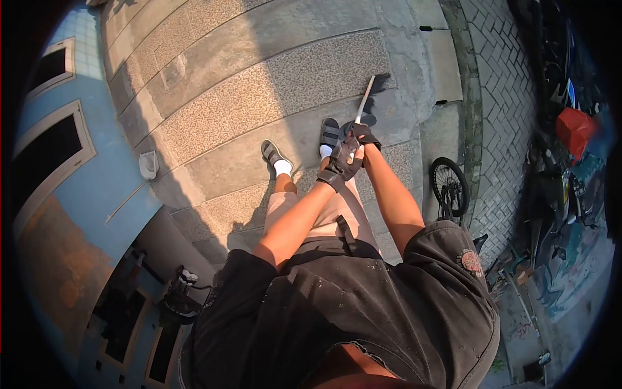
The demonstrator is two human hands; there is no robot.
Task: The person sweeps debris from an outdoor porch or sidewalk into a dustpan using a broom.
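Observation:
Both my hands, in dark fingerless gloves, are closed close together around the pale handle of what looks like a broom (pixel 365 100). It reaches forward over the pavement. A dark bristly patch lies beside its far end, and I cannot fully tell bristles from shadow there. My left hand (pixel 343 162) is nearer my body, its fingers wrapped round. Just ahead and to its right, my right hand (pixel 364 135) grips too. Below the hands are my feet in strapped sandals (pixel 277 152) with white socks, the right one partly hidden behind the hands.
A long-handled dustpan (pixel 149 165) stands by the blue wall (pixel 123 214) at left. A bicycle wheel (pixel 449 187) is close on my right. Beyond the block paving (pixel 495 97) are a red object (pixel 575 133) and dark clutter, perhaps motorbikes. Shade crosses the patterned concrete (pixel 220 107).

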